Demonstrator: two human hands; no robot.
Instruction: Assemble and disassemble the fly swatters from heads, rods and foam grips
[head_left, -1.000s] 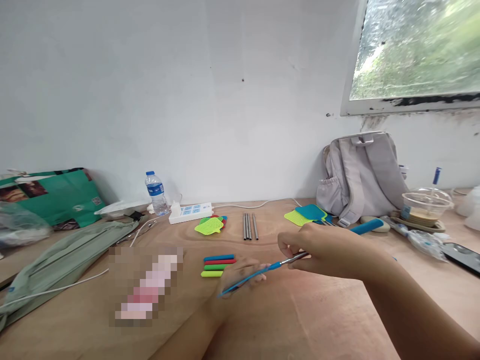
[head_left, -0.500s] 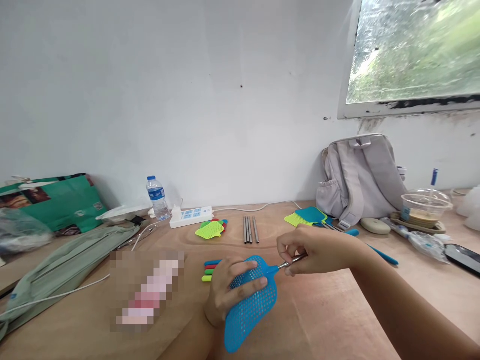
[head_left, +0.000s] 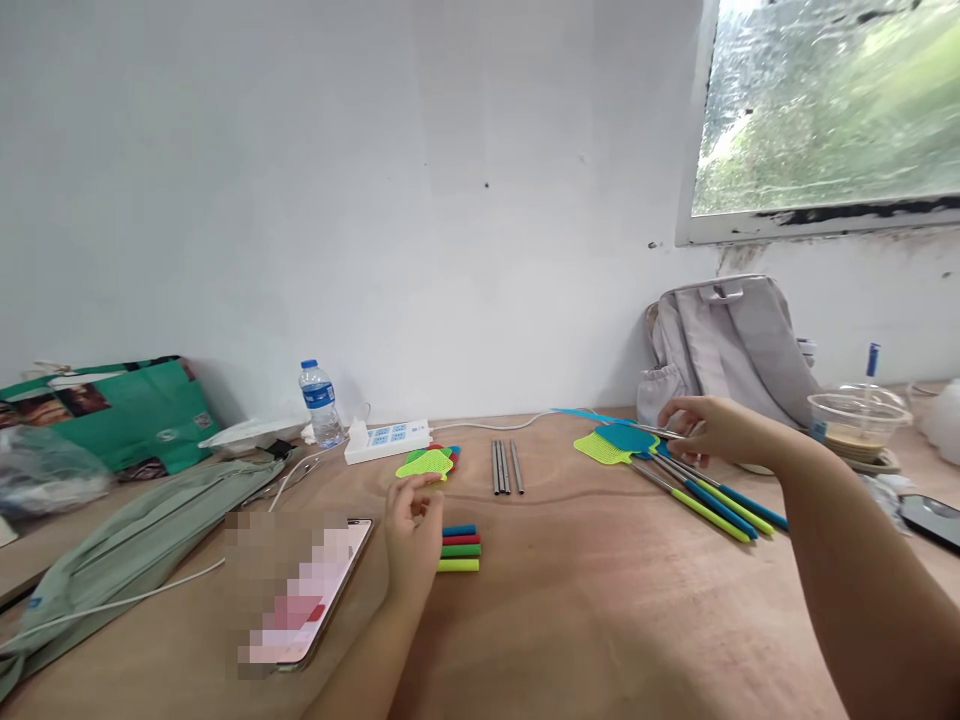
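Observation:
My right hand (head_left: 703, 432) pinches the metal rod of a blue fly swatter (head_left: 589, 415), whose head shows nearly edge-on. It hangs over a pile of assembled fly swatters with a yellow-green head (head_left: 602, 447), a blue head (head_left: 628, 437), metal rods and yellow-green and blue handles (head_left: 720, 505). My left hand (head_left: 415, 525) is open, fingers bent and thumb apart, with its fingertips at the near edge of a yellow-green swatter head (head_left: 421, 465) lying on loose heads of other colours. Beside that hand lie blue, red, green and yellow-green handles (head_left: 461, 550), partly covered by it.
Several metal rods (head_left: 501, 468) lie mid-table. Behind are a power strip (head_left: 388, 440) and a water bottle (head_left: 321, 405). A phone (head_left: 330, 600) and a green cloth strap (head_left: 135, 545) lie left. A backpack (head_left: 720, 345), a drink cup (head_left: 855, 420) and a dark object (head_left: 930, 520) are right.
My right hand has carried the blue fly swatter right and away to the pile. My left hand has let go of its head and moved left to the loose heads.

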